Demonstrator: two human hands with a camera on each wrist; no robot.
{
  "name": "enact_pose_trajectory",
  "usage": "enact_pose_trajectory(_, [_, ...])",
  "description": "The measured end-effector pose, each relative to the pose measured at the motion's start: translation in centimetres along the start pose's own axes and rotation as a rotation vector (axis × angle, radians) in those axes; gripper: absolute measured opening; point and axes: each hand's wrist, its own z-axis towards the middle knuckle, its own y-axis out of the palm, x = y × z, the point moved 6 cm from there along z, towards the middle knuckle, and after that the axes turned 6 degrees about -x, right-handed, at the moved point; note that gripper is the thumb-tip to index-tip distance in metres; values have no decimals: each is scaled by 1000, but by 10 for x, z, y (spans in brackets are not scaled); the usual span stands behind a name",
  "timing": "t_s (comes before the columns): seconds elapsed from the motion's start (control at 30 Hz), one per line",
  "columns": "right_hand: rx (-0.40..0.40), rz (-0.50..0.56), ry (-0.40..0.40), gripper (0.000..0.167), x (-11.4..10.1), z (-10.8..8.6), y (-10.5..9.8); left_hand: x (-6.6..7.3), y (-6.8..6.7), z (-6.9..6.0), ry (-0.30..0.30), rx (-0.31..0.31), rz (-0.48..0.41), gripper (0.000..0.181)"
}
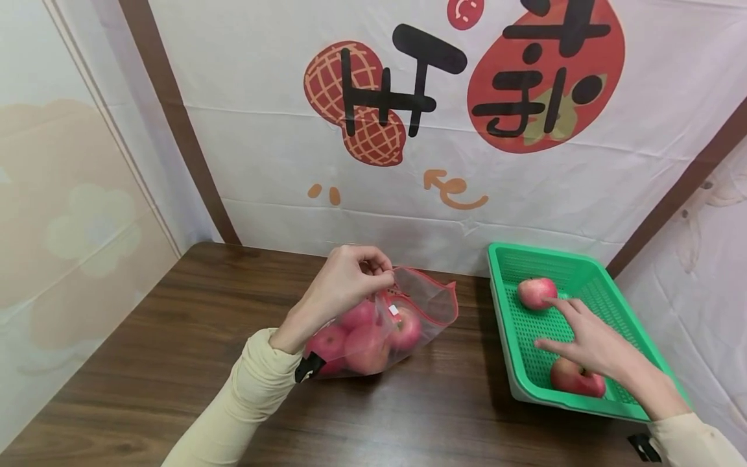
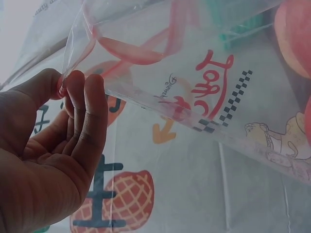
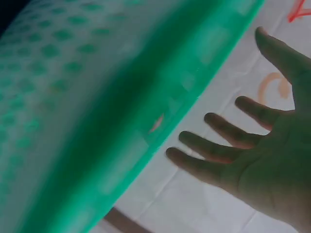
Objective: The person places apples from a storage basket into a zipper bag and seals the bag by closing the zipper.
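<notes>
My left hand (image 1: 353,275) pinches the top edge of a clear zip bag (image 2: 194,141) between thumb and fingers. Several red apples (image 1: 364,347) lie inside the bag, which has a red zip strip and a gaping mouth toward the right. Over the green basket (image 1: 502,324), my right hand (image 1: 589,340) hovers with its fingers spread, nothing between them. One apple (image 1: 537,294) sits near the basket's back left, close to the fingertips in the head view. Another apple (image 1: 578,378) lies at the basket's front, partly hidden below the hand.
The bag and basket stand on a dark wooden table (image 1: 192,337). Behind them hangs a white printed cloth (image 1: 262,162) along the back edge. A side cloth (image 1: 87,214) closes off the left.
</notes>
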Motion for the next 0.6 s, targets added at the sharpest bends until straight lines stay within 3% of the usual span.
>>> enact_pose_trajectory(0.3, [-164, 40, 96, 89, 45, -13, 33, 0, 2, -1, -2, -12, -3, 9])
enact_pose_trajectory(0.6, [-244, 2, 67, 70, 56, -13, 43, 1, 3, -2, -5, -8, 8, 9])
